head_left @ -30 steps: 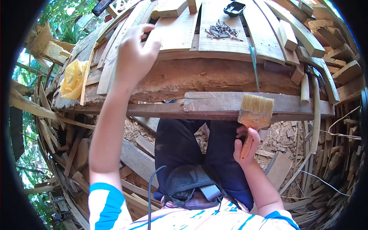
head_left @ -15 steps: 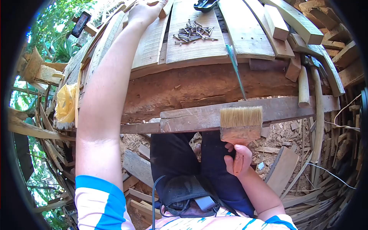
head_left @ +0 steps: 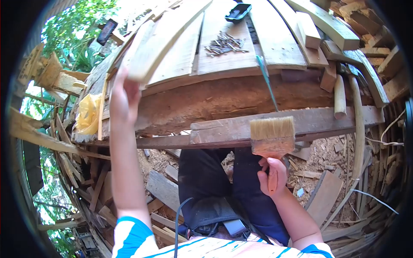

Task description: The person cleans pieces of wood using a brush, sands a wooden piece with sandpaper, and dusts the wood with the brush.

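My left hand [head_left: 124,99] is closed around the near end of a long pale wooden board [head_left: 165,41], which slants up and away over the bench at the left. My right hand [head_left: 275,174] grips the handle of a wide paintbrush [head_left: 272,134], held upright with its tan bristles up, just in front of the bench's front beam. On the planks beyond lie a pile of nails [head_left: 225,44] and a small black tray [head_left: 238,13]. A thin teal tool [head_left: 267,81] leans at the bench edge, its kind unclear.
A hammer [head_left: 340,96] hangs at the right end of the front beam [head_left: 223,130], near a curved wooden handle [head_left: 357,129]. A yellow plastic bag [head_left: 88,114] is at the left. Wood blocks [head_left: 308,30] rest at the back right. Offcuts and shavings cover the ground.
My left hand has come back toward me from the far left of the bench, bringing the board with it. My right hand holds the brush in nearly the same place.
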Demonstrator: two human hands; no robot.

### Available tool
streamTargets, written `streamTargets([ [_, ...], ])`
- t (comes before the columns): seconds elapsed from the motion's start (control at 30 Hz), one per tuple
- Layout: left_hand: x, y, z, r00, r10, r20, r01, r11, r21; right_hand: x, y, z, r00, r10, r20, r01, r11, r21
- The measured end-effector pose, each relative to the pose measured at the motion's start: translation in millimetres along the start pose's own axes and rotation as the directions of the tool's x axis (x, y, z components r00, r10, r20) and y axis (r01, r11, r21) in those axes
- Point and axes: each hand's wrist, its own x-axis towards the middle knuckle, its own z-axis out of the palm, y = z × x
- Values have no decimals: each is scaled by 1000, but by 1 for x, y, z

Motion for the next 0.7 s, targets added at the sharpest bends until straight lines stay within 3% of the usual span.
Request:
streamTargets([
  [0.03, -20, 0, -45, 993, -25, 115, 29, 999, -33, -6, 3, 1, 1000, 18, -2, -18, 1000, 1],
  [0.1, -86, 1, -55, 988, -11, -152, -14, 986, -164, -12, 3, 1, 999, 48, 26, -48, 999, -19],
  [0.2, -148, -8, -104, 978, -45, -202, -2, 973, -230, -14, 6, 6, 997, 50, -54, -51, 999, -20],
  [0.27, -171, -16, -131, 982, -22, -188, -26, 968, -248, -12, 5, 4, 999, 29, -12, -30, 999, -21],
  [0.3, -175, -18, -149, 992, -23, -127, -8, 970, -241, -13, 6, 5, 999, 43, -22, -44, 999, -28],
  [0.43, -179, -24, -179, 984, -109, -141, 61, 949, -309, -11, 5, 4, 999, 41, -26, -43, 994, -102],
  [0.53, -176, -26, -181, 982, -79, -173, 37, 971, -238, -10, 4, 5, 998, 51, -26, -54, 992, -117],
  [0.7, -149, -36, -166, 979, -199, -53, 191, 974, -126, -8, 3, 5, 999, 37, -4, -37, 990, -134],
])
